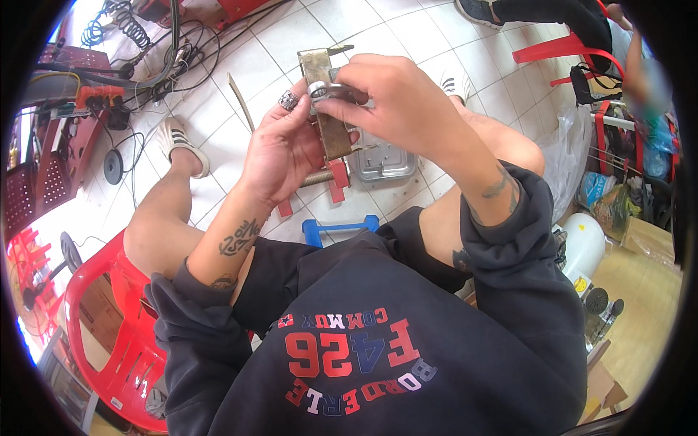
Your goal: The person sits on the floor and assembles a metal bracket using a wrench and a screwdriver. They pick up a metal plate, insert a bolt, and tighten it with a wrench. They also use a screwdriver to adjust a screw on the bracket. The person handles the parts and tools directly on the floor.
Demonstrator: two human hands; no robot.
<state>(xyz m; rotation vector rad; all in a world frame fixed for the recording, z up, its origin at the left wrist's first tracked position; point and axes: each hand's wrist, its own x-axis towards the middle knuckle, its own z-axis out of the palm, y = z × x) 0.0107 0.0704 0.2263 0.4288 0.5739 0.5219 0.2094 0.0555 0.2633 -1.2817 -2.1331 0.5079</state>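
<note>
Left grip point(282, 149): wrapped around metal bar point(335, 142) | right grip point(378, 89): fingers closed on silver ring piece point(320, 91) at bar's upper half | bar: held above floor point(396, 33), lower end near left edge of tray point(387, 166) | red clamp point(337, 183): just below bar | blue stool point(313, 234): nearer body.

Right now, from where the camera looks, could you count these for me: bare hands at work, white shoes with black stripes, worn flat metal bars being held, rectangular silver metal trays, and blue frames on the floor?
Bare hands: 2 (left hand, right hand)
White striped shoes: 2
Worn flat metal bar: 1
Rectangular silver tray: 1
Blue frame: 1
Total: 7
</note>
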